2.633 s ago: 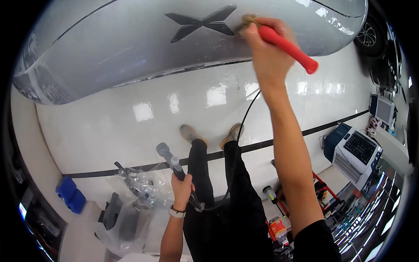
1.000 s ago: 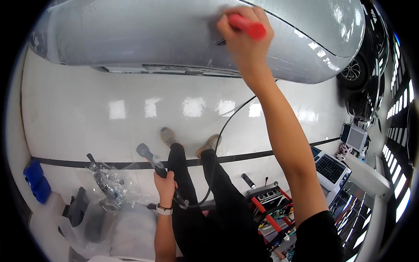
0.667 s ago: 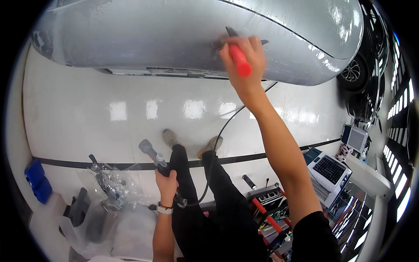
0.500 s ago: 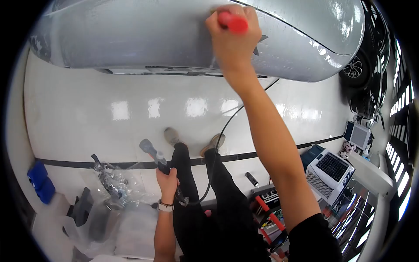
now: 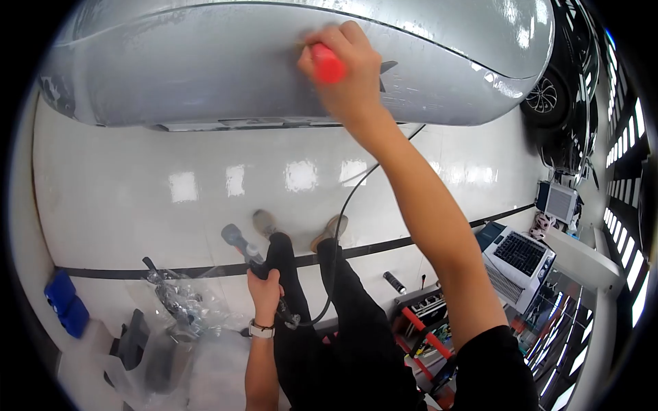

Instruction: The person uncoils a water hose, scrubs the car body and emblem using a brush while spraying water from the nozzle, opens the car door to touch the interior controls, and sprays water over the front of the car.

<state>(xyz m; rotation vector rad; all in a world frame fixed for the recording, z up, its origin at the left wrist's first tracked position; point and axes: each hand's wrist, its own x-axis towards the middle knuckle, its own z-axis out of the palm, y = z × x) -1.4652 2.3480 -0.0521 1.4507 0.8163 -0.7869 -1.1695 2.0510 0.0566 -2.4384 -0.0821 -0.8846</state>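
My right hand (image 5: pixel 349 72) is closed around a red-handled brush (image 5: pixel 329 65) at the front of a silver car (image 5: pixel 192 61). The handle's end points toward me; the bristles are hidden behind my fingers. Part of a dark emblem (image 5: pixel 386 71) shows just right of this hand. Low in the view, my left hand (image 5: pixel 264 293) grips a dark spray gun (image 5: pixel 258 266) with a grey, cup-like front end. A black hose (image 5: pixel 344 209) runs from near the gun up toward the car.
My shoes stand on the glossy floor (image 5: pixel 123 205). Clear plastic wrapping (image 5: pixel 188 298) and blue objects (image 5: pixel 66 303) lie at lower left. At lower right are a red-framed tool cart (image 5: pixel 428 332), a white air cooler (image 5: pixel 517 264) and a black canister (image 5: pixel 394 282). A dark car (image 5: pixel 565 116) stands at right.
My right hand has moved left across the car's front, with brief up and down motion, from the emblem's right side to its left. My left hand still holds the spray gun low.
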